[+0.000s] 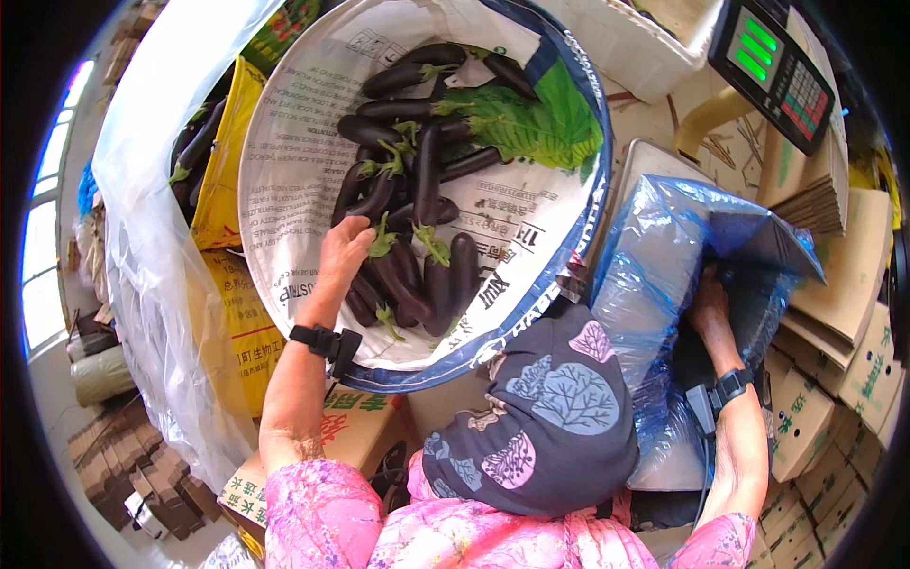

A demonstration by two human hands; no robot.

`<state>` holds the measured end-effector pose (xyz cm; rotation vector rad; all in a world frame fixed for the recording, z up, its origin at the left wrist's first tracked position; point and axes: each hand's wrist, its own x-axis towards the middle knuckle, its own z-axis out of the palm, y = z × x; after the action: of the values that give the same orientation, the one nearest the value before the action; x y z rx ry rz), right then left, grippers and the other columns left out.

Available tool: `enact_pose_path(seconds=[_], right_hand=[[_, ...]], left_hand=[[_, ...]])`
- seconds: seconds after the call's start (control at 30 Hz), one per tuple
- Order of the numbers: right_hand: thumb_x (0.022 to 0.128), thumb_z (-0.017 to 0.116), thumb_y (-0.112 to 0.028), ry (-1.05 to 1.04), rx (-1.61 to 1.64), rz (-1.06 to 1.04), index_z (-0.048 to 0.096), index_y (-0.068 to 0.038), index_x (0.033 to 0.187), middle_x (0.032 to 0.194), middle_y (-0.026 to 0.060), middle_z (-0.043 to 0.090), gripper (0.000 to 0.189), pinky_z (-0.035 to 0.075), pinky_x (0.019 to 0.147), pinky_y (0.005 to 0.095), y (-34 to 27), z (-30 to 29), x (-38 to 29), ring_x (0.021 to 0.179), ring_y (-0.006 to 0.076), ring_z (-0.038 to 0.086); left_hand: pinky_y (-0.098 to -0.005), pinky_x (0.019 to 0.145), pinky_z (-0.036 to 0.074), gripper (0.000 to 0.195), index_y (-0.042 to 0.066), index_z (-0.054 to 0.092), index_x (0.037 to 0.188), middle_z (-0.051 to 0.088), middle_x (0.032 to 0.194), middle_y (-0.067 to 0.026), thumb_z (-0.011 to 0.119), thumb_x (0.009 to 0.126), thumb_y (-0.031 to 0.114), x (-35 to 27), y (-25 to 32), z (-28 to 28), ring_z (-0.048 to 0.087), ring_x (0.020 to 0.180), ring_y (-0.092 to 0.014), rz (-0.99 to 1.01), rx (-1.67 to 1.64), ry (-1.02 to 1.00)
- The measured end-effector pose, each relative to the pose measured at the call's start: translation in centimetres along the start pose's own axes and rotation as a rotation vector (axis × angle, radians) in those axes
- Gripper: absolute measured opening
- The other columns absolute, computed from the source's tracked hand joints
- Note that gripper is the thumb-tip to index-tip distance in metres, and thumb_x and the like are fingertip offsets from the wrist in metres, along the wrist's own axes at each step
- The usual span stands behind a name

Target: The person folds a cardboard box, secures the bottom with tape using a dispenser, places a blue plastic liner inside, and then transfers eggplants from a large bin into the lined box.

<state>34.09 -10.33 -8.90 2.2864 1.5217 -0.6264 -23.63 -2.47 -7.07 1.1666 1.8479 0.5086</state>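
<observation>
My left hand [347, 247] is over a round tub [284, 149] lined with printed white woven plastic sacking. Its curled fingers grip the lower end of a dark purple eggplant [375, 193] on the pile. More eggplants [428, 171] with green calyxes lie around it, crossing one another. To the right, my right hand [711, 302] reaches down into a box [650, 213] wrapped and lined with blue plastic film. Dark shapes inside the box surround that hand. Its fingertips are in shadow, so what they touch is hidden.
A digital scale display [771, 75] stands beyond the blue-wrapped box, which rests on its platform [640, 153]. Flattened cartons [828, 263] are at the right. Left of the tub, a yellow sack [227, 163] and clear plastic sheeting [153, 249] stand near more eggplants. A white foam box [625, 53] is behind.
</observation>
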Motion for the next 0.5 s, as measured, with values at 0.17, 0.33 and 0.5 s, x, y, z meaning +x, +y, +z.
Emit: enact_pose_path(seconds=[0.17, 0.33, 0.5], right_hand=[[0.082, 0.055, -0.008, -0.067, 0.004, -0.059, 0.021, 0.012, 0.137, 0.107, 0.0361, 0.057, 0.067, 0.049, 0.082, 0.0529, -1.1, -1.2, -0.9, 0.095, 0.0494, 0.059], [0.084, 0.054, -0.010, 0.022, 0.015, -0.086, 0.018, 0.009, 0.141, 0.110, 0.0350, 0.057, 0.070, 0.048, 0.085, 0.0519, -0.7, -0.3, -1.3, 0.099, 0.0493, 0.058], [0.086, 0.054, -0.011, -0.024, -0.018, -0.058, 0.016, 0.008, 0.143, 0.116, 0.0353, 0.054, 0.071, 0.047, 0.087, 0.0505, -1.1, -0.3, -1.4, 0.102, 0.0484, 0.057]], left_hand=[[-0.0434, 0.077, 0.048, 0.032, 0.000, 0.062, 0.101, 0.062, 0.089, -0.0201, 0.066, 0.077, 0.020, 1.1, 0.1, 3.5, 0.060, 0.085, -0.037, 0.303, 0.459, 0.146], [-0.0483, 0.082, 0.047, 0.071, 0.004, 0.043, 0.127, 0.056, 0.112, -0.0193, 0.075, 0.072, 0.035, 3.1, 2.3, 10.3, 0.052, 0.102, -0.039, 0.189, 0.719, 0.107], [-0.0464, 0.084, 0.045, 0.058, 0.000, 0.052, 0.119, 0.056, 0.100, -0.0230, 0.071, 0.068, 0.020, 3.8, 1.7, 12.1, 0.052, 0.098, -0.040, 0.216, 0.570, 0.269]])
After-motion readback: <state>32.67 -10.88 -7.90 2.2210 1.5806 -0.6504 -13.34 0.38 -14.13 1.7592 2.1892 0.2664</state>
